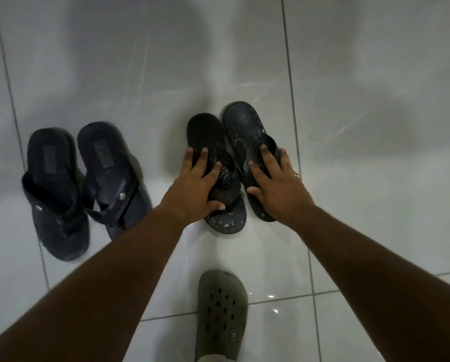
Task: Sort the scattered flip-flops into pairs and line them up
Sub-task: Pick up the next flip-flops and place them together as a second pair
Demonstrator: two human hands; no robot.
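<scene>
While the navy pair (83,184) lies well apart at the left on the tiled floor (375,126), the black patterned pair (234,163) lies under both hands, long axes running away from the person, the right sandal set slightly further off. Left hand (195,184) and right hand (276,184) each press spread-fingered on one sandal, grasping nothing; evening the heels looks like what remains.
</scene>
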